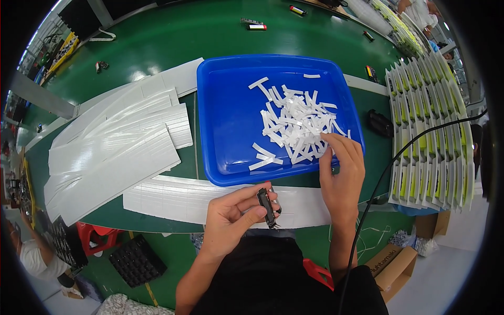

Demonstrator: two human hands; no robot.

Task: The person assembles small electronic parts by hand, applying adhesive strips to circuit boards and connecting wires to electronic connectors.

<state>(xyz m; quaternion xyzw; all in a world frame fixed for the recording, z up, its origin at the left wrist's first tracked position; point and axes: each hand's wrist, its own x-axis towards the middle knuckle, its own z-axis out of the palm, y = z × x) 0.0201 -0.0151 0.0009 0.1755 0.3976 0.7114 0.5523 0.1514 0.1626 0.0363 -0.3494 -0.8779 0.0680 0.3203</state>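
My left hand (227,216), just in front of the tray, is closed on a small black electronic part (266,207). The part is held upright, with thin wires or pins at its lower end and a bit of red near its top. My right hand (344,170) reaches over the tray's near right rim. Its fingertips meet the edge of a pile of short white strips (299,123), and its thumb stands apart from the index finger. Those strips lie loose in a blue tray (226,157), heaped toward its right side, with a few scattered singly.
White scored sheets (115,152) overlap left of the tray; another sheet (173,197) runs under its near edge. On the right stand stacked white trays with yellow-green items (428,131), crossed by a black cable (415,139). A black object (379,123) sits between. Small parts (256,26) dot the green table.
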